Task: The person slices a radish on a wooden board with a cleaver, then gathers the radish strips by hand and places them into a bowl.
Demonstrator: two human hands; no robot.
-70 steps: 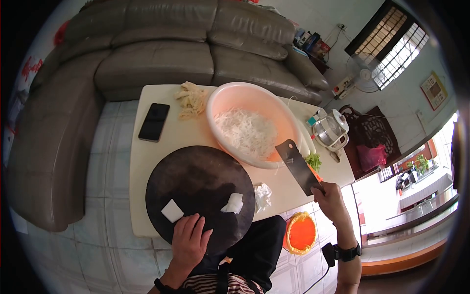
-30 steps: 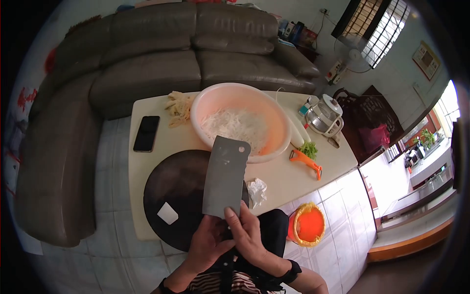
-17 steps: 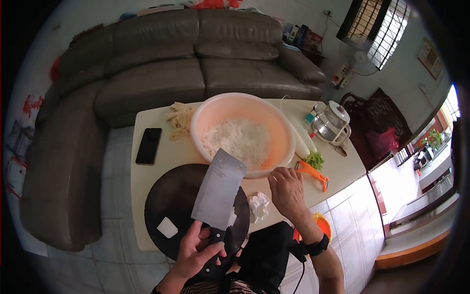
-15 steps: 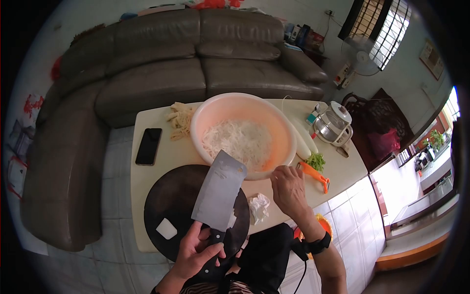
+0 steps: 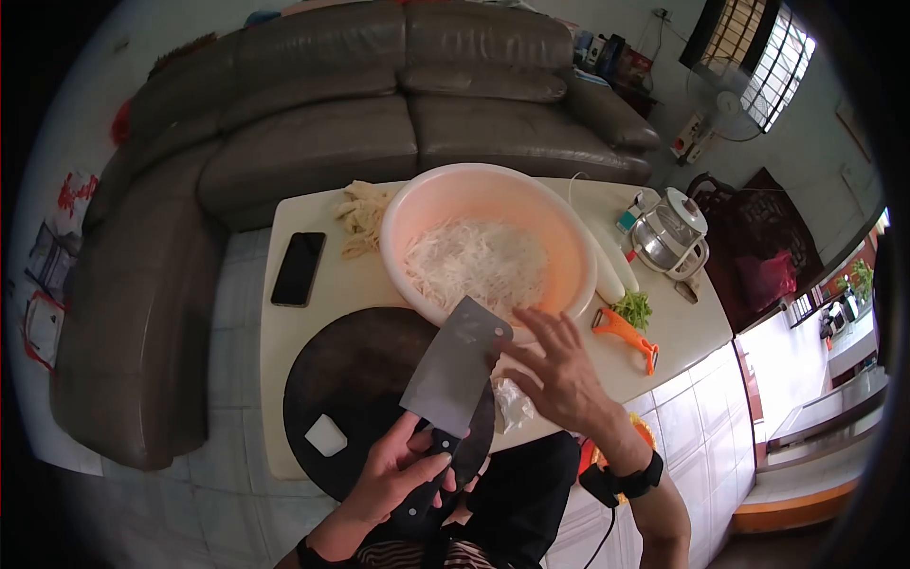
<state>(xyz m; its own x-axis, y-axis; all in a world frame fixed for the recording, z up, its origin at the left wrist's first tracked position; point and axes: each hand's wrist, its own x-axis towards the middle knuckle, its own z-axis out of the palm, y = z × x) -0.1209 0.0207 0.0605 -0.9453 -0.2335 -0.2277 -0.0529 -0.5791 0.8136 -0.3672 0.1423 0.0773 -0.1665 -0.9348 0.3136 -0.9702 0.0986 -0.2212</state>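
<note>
My left hand [image 5: 403,465] grips the black handle of a cleaver [image 5: 455,370], its broad grey blade tilted up over the round dark chopping board [image 5: 355,365]. Fingers spread, my right hand [image 5: 559,370] is beside the blade's far corner, near the rim of the basin. A white chunk of radish [image 5: 326,435] lies on the left part of the board. Behind the blade stands a large pink basin [image 5: 393,223] with white shreds [image 5: 474,261] in it. A crumpled white tissue [image 5: 513,406] is partly hidden by my right hand.
Right of the basin lie whole white radishes [image 5: 611,270], green leaves [image 5: 632,309] and an orange peeler [image 5: 627,338]. A glass kettle [image 5: 668,235] stands at the table's back right. A phone [image 5: 299,269] and a beige cloth [image 5: 362,218] are at the left. Behind is a sofa [image 5: 313,142].
My right hand has gone from closed at the basin's rim to spread fingers beside the blade. The cleaver stays in my left hand. The whole view has shifted slightly.
</note>
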